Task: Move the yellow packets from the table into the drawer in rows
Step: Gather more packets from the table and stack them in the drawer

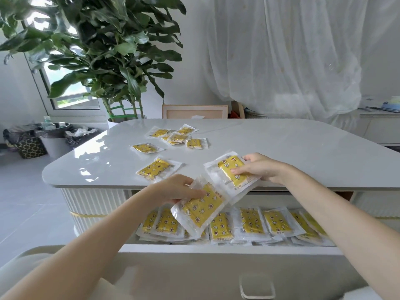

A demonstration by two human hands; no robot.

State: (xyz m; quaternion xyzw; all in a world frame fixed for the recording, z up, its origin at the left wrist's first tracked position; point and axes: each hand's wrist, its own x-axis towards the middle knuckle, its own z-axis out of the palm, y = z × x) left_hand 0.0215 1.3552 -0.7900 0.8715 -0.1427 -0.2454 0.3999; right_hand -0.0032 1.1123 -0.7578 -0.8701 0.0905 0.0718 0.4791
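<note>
My left hand point(176, 188) grips a yellow packet point(200, 210) in clear wrap, held tilted above the open drawer point(227, 251). My right hand point(258, 168) holds a second yellow packet point(231, 172) at the table's front edge, overlapping the first. Inside the drawer lies a row of yellow packets point(252, 220), partly stacked. One loose packet point(154, 168) rests on the white table point(281, 148) left of my hands, another point(145, 148) farther back, and a small cluster point(178, 136) lies beyond.
A large potted plant point(112, 61) stands behind the table's far left corner. A chair back point(194, 111) shows at the far edge. Bins with black bags point(54, 135) sit on the floor at left. White curtains hang at right. The drawer handle point(256, 287) faces me.
</note>
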